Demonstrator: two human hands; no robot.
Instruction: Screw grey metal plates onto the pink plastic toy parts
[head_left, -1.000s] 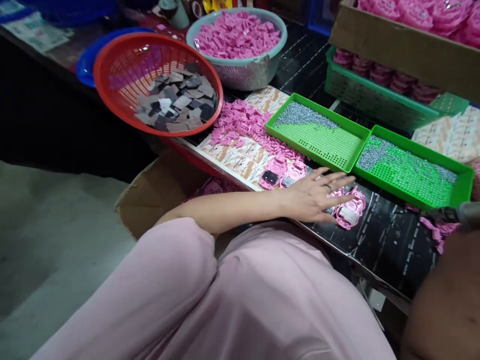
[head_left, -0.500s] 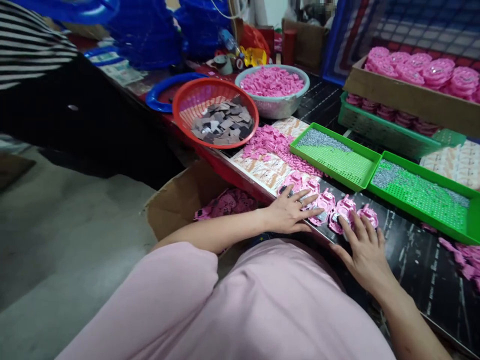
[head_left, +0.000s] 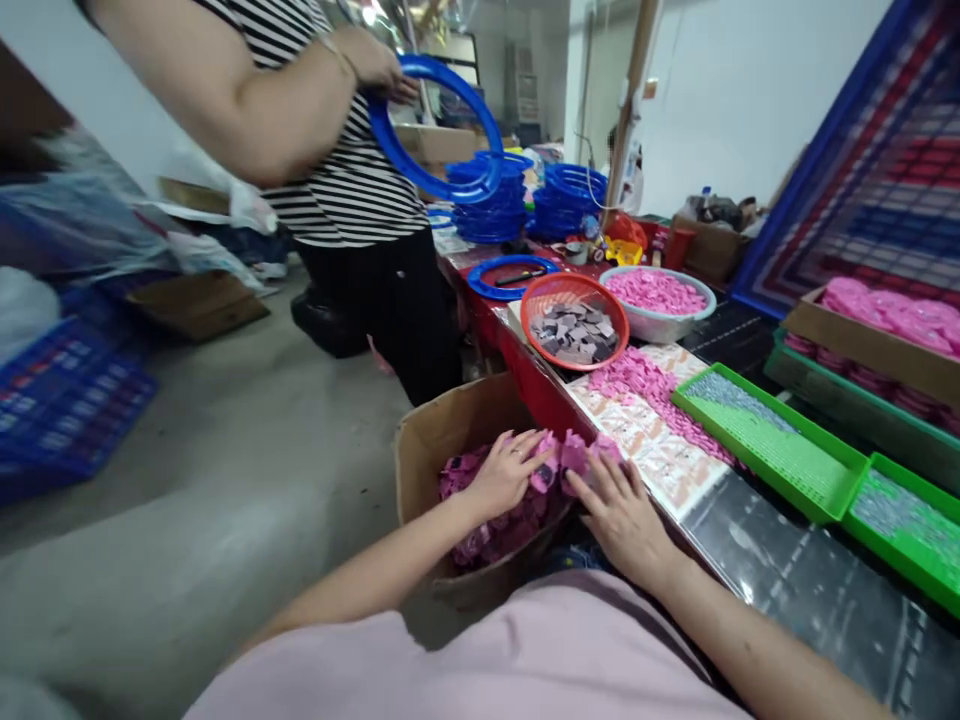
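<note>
Several pink plastic housings (head_left: 545, 465) with dark and silvery pieces in them are between my hands, just off the table's front edge and over a cardboard box (head_left: 420, 470). My left hand (head_left: 504, 475), a ring on one finger, presses on them from the left. From the right, my right hand (head_left: 622, 515) lies against the other housings (head_left: 576, 455), its fingers long and slightly bent. My palms and the undersides of the parts are hidden. More pink housings (head_left: 495, 530) fill the box below.
On the table are a red basket (head_left: 536, 345) of grey squares, a pale basin (head_left: 671, 325) of pink pieces, loose pink parts (head_left: 637, 385) and green trays (head_left: 780, 450) of small metal pieces. Beyond, a co-worker in a striped top (head_left: 360, 200) holds a blue ring (head_left: 487, 120).
Both hands have moved left with the row of pink housings, from the black tabletop to above the cardboard box. My view has swung left and up, bringing the co-worker into sight.
</note>
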